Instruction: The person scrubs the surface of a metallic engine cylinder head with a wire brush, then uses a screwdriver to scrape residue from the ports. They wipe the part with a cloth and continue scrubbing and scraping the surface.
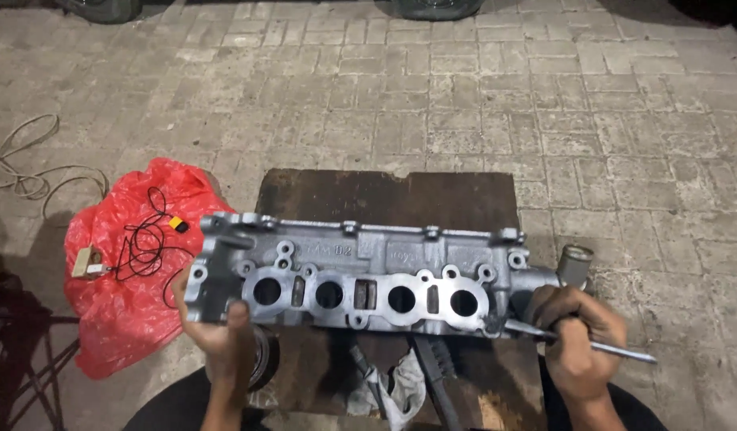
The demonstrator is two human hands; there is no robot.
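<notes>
Brick-paved ground [480, 96] fills the view. On it lies a dark, worn wooden board [384, 199], which carries the work.

A grey cast-metal cylinder head [352, 271] rests on the board, lying lengthwise across it from the left edge to the right edge and overhanging both a little. Its port face is turned toward the camera: four round ports in a row, with smaller slots between them. A short pipe stub [576, 263] sticks out at its right end, past the board's right edge.

A red plastic bag [129, 271] lies crumpled on the paving just off the board's left edge, with black wires and a small yellow part [178, 225] on top of it. A pale cord [25, 175] lies looped on the ground farther left.

The left hand [217, 327] comes up from the bottom edge, forearm nearly vertical, fingers wrapped around the head's left end and thumb pressed up against the lower-left corner of the port face — a closed grip on the casting.

The right hand [576, 343] comes in from the lower right, fist closed around a thin metal rod [576, 341] held nearly level; the rod's tip touches the head's lower-right corner, and its tail points out right.

A grey rag [400, 391] and dark tools, hard to identify, lie at the board's near edge, below the head.
</notes>
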